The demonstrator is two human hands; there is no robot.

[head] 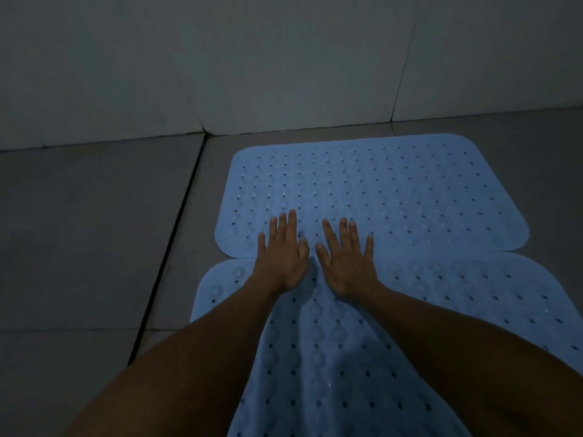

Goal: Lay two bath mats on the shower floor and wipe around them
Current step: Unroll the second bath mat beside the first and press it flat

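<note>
Grey matte floor tiles (94, 234) with dark grout lines meet a pale tiled wall (284, 58); the left hand (281, 259) lies flat with fingers straight and spread, gripping nothing, across the seam where two mats meet; the right hand (346, 266) does the same beside it; the far mat (394, 190), pale blue, rubbery, round-cornered and perforated, lies near the wall; the near mat (331, 357) shows suction cups.
</note>
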